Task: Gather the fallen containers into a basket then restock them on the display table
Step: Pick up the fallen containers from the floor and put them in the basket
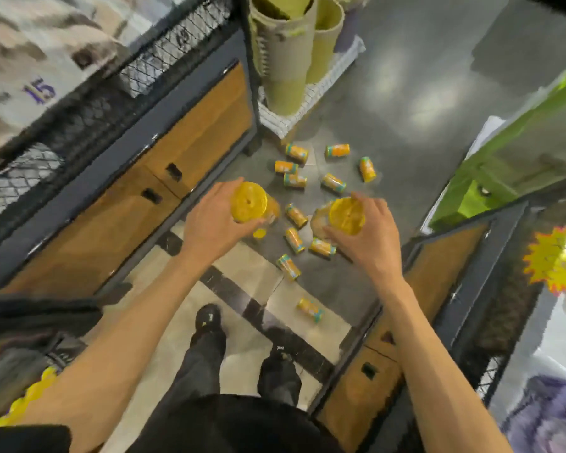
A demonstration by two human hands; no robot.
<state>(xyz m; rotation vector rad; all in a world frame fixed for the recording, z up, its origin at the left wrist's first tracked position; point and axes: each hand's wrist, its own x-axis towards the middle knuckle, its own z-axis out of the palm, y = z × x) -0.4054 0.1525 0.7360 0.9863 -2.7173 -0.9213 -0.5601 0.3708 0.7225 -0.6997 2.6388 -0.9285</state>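
Each of my hands holds a jar with a yellow lid above the floor. My left hand (214, 217) grips the left jar (250, 202) from the side, lid facing the camera. My right hand (370, 233) grips the right jar (345, 215), fingers curled over its lid. Several small orange containers with teal bands lie scattered on the grey floor beyond and below the hands, such as the fallen container (296, 153), another container (367, 169) and a nearer one (310, 309). No basket is in view.
A dark-framed display cabinet (164, 165) with wooden doors and mesh stands on the left; a similar cabinet (438, 289) on the right. Rolled mats in a white wire bin (307, 103) stand ahead. A green stand (520, 148) is at right. My feet (209, 318) stand on tile.
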